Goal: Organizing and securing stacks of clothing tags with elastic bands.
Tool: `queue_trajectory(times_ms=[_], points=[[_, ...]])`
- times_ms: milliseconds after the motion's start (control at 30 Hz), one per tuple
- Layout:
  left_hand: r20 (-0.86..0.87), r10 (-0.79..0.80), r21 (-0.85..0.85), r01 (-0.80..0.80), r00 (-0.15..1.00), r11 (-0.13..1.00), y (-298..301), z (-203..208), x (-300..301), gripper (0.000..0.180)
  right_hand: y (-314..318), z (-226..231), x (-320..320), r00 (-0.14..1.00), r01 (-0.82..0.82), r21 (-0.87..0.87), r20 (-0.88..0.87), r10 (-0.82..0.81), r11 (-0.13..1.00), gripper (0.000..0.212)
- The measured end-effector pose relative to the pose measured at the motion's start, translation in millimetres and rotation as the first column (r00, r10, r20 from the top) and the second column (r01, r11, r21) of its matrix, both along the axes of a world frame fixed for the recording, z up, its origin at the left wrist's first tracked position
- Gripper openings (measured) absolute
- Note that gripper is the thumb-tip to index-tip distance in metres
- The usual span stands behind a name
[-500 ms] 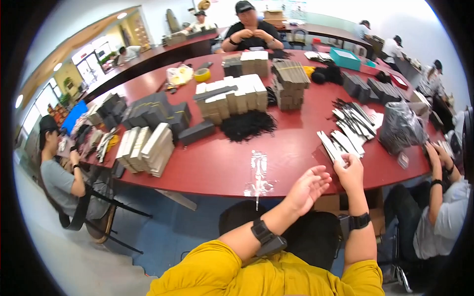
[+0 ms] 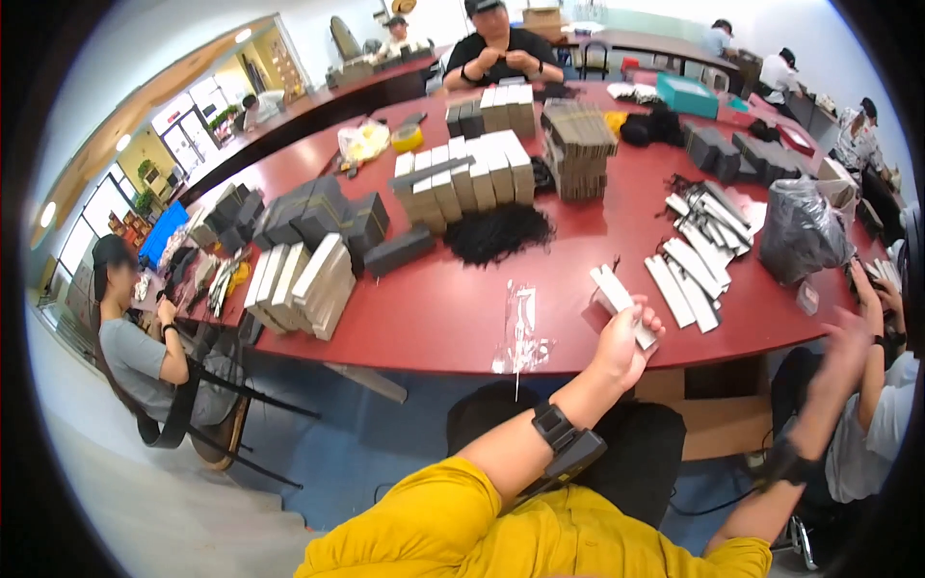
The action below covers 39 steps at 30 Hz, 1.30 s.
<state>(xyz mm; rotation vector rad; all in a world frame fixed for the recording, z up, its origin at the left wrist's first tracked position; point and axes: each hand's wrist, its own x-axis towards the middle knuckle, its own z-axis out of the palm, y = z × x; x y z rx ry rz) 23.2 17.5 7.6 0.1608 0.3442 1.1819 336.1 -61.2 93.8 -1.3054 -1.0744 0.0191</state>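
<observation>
The left hand (image 2: 622, 352) grasps white strips (image 2: 613, 291) left of the strip pile (image 2: 695, 267). Right of it, the right hand (image 2: 847, 349) is blurred, grip unclear.

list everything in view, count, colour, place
Dark red table: one, red, centre
Flat white strips: many, white, right, front
Pale-grey rectangular blocks: many, greyish, centre, left
Dark-grey rectangular blocks: many, grey, left, right
Stringy black heaps: several, black, centre, back
Yellow tape roll: one, yellow, back
Crinkled clear wrapper: one, transparent, front
Teal box: one, teal, back right
Grey plastic bag: one, grey, right
People: several, mixed clothing, around
Left hand: one, front, holding strips
Right hand: one, right, blurred
</observation>
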Motion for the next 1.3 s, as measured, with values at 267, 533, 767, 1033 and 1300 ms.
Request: queue_trajectory(times_ms=[267,533,767,1033,1300], points=[[0.191,-0.109,0.048,0.102,0.975,0.994,5.0,-12.0,-4.1,0.008,44.3,-53.1,-146.4,0.838,-0.070,-0.361,0.485,0.252,0.930,0.032],[0.089,-0.037,0.012,0.037,0.995,0.999,0.6,7.5,-16.4,0.010,57.1,-60.0,-182.9,0.669,0.035,-0.348,0.705,0.237,0.937,0.027],[0.130,-0.097,0.021,0.095,0.987,0.995,-16.3,-1.8,-2.3,0.010,23.6,-19.5,14.7,0.602,0.308,0.047,0.764,-0.233,0.950,0.030],[0.081,-0.025,0.041,0.022,0.996,0.999,-3.8,1.9,-24.2,0.009,51.7,-53.3,-138.3,0.842,-0.073,-0.406,0.464,0.274,0.911,0.032],[0.260,-0.201,0.215,0.147,0.944,0.966,4.9,-15.9,-17.5,0.016,65.6,-44.2,-184.3,0.805,0.076,-0.624,0.499,0.322,0.778,0.033]])
